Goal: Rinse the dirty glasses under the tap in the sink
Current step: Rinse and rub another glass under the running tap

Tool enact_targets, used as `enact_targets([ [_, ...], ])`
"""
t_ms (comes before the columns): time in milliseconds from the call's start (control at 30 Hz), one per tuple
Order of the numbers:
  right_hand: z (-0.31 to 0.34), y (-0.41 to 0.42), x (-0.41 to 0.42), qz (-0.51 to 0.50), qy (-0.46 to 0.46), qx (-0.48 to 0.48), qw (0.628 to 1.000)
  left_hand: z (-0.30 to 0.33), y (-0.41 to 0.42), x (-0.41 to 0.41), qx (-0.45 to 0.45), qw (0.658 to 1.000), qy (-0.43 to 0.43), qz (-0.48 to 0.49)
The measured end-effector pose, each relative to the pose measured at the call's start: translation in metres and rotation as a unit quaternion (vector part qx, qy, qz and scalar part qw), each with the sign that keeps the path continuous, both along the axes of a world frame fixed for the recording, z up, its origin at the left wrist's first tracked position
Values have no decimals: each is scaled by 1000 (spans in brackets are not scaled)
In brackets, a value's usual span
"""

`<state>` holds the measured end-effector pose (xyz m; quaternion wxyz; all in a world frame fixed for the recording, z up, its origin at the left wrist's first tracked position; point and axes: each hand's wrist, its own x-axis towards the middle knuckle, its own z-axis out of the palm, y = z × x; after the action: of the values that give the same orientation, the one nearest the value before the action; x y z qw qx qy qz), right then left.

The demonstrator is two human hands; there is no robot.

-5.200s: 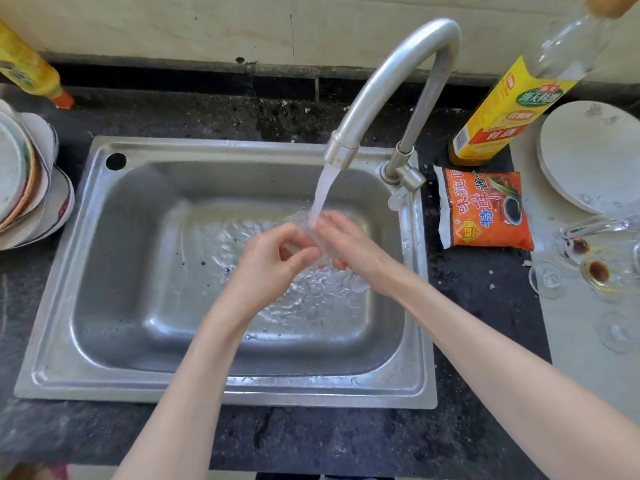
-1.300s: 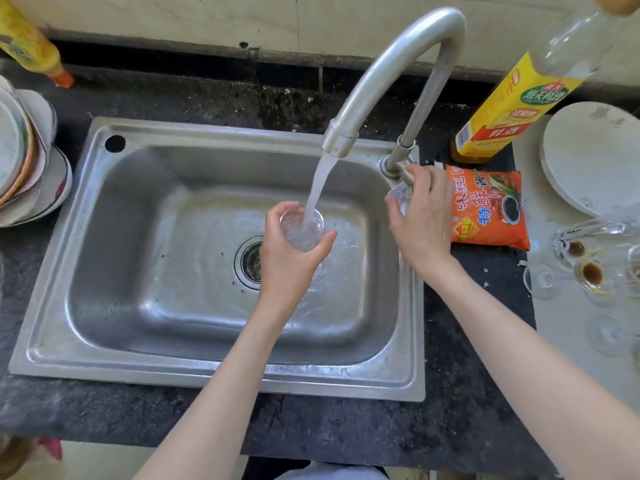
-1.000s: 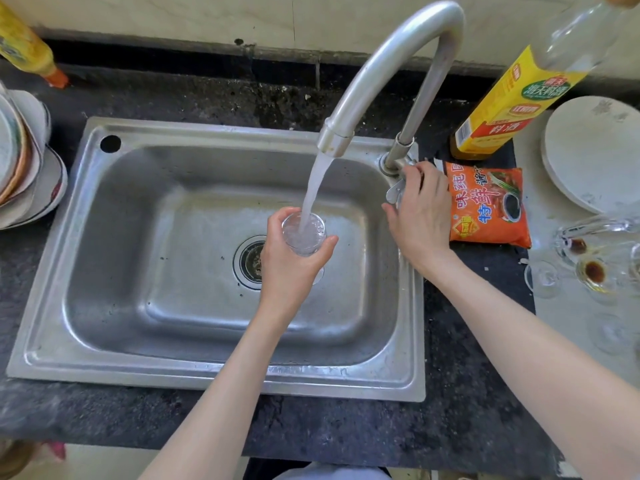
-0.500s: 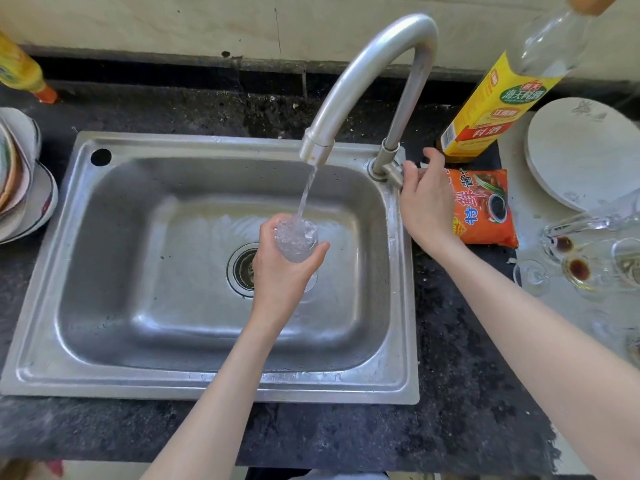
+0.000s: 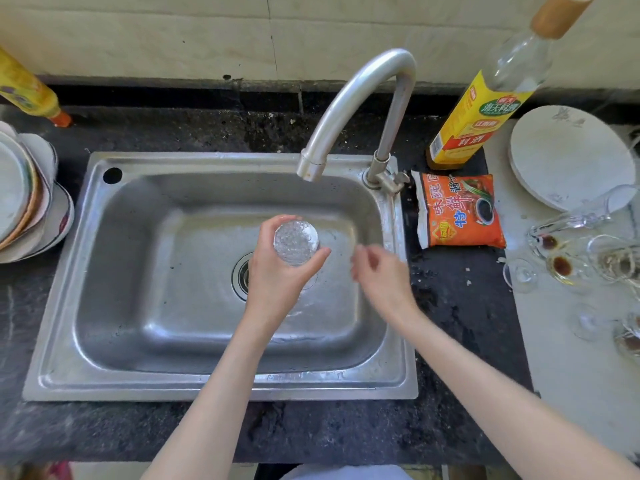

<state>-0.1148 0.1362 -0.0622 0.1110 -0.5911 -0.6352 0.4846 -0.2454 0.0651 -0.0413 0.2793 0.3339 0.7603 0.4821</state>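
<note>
Dark speckled countertop (image 5: 450, 393), beige tiled wall (image 5: 173, 36)

A stack of plates and bowls (image 5: 24, 199) sits on the dark speckled countertop (image 5: 450, 341) at its left edge, and behind it, by the back wall, leans a yellow bottle with an orange cap (image 5: 29, 93). At the back right stands a clear bottle with a yellow label and a wooden-coloured cap (image 5: 485, 112); just in front of it lies an orange seasoning packet (image 5: 457, 211). A round white board (image 5: 568, 157) lies at the right edge.
</note>
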Motion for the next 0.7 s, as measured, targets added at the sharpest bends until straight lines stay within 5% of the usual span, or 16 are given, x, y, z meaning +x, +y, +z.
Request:
enact_targets([
  [67, 1, -13, -8, -35, 49, -278, 959, 4, 0, -1, 16, 1000, 1, -18],
  [133, 0, -16, -16, -101, 148, -475, 862, 8, -1, 0, 35, 999, -9, -32],
  [200, 0, -11, -24, -166, 235, -531, 797, 12, -3, 1, 51, 997, -30, -46],
  [300, 2, -2, -34, -229, 279, -533, 765, 12, -9, 2, 57, 995, -62, -61],
  [467, 9, 13, -32, -247, 266, -478, 800, -4, -21, -5, -3, 996, -69, -62],
  [700, 28, 18, -29, -101, 190, -214, 953, -31, -28, -12, -95, 992, 44, -77],
])
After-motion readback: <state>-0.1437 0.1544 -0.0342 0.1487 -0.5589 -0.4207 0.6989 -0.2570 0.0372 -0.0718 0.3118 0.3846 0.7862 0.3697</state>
